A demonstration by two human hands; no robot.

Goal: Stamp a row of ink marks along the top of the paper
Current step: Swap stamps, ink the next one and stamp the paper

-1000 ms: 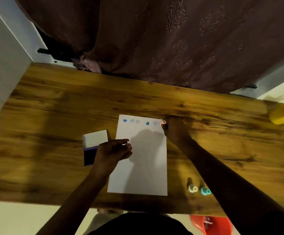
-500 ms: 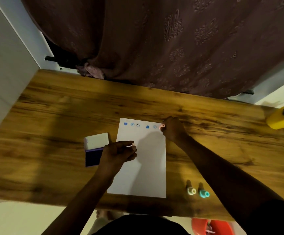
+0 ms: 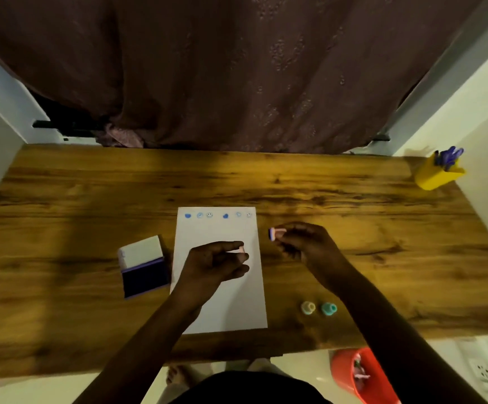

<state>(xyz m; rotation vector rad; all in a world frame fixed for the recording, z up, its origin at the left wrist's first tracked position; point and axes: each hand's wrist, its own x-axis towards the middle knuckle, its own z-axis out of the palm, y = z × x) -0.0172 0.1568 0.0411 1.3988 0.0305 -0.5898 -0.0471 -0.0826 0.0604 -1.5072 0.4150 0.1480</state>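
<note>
So at about 9 o'clock on the wooden bench [image 3: 62, 217] the open ink pad with its dark blue pad and white flipped-up lid [image 3: 143, 266] sits just beside the white sheet of paper [image 3: 225, 310]. The row of six small blue marks [image 3: 218, 215] runs along the paper's top edge. The left hand [image 3: 213, 265] hovers over mid-sheet, fingers curled, and I can't tell if it's actually pinning the paper down. If it isn't, the sheet could skid and smear any next mark. The right hand [image 3: 304, 243] is at 3 o'clock off the paper, its grip closed on a small pink stamp [image 3: 276, 233] with the inked face turned sideways (easy to smudge fingers or bench). Two spare small stamps, cream and teal [image 3: 318, 308], stand at 5 o'clock, and an elbow could knock them.
</note>
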